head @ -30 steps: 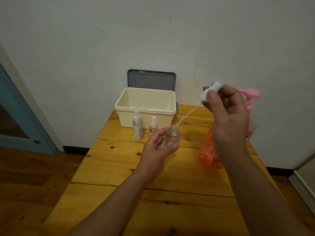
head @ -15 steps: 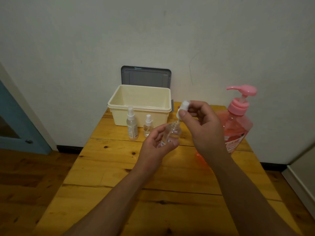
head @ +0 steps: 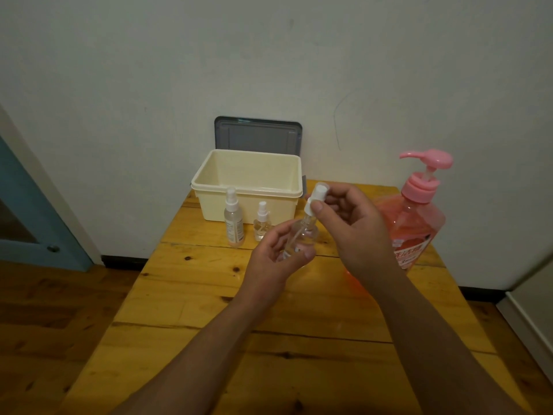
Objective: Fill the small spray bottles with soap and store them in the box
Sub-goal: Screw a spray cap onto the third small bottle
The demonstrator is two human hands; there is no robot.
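My left hand (head: 276,254) grips a small clear spray bottle (head: 300,238), tilted, above the middle of the wooden table (head: 209,295). My right hand (head: 353,232) pinches the bottle's white spray cap (head: 316,196), which sits at the bottle's neck with its thin tube down inside. Two more small spray bottles stand in front of the cream box (head: 248,187): a taller one (head: 233,218) and a shorter one (head: 262,221). The box is open and looks empty. A large pink soap pump bottle (head: 416,214) stands at the right, partly behind my right hand.
A grey lid (head: 257,134) leans against the white wall behind the box. The table's left edge drops to a wooden floor; a blue door (head: 27,211) is at the far left. An orange patch of plastic shows under my right wrist.
My right hand has come down and to the left, lowering the spray cap and its tube from high above into the bottle's neck. The pink soap bottle is uncovered again.
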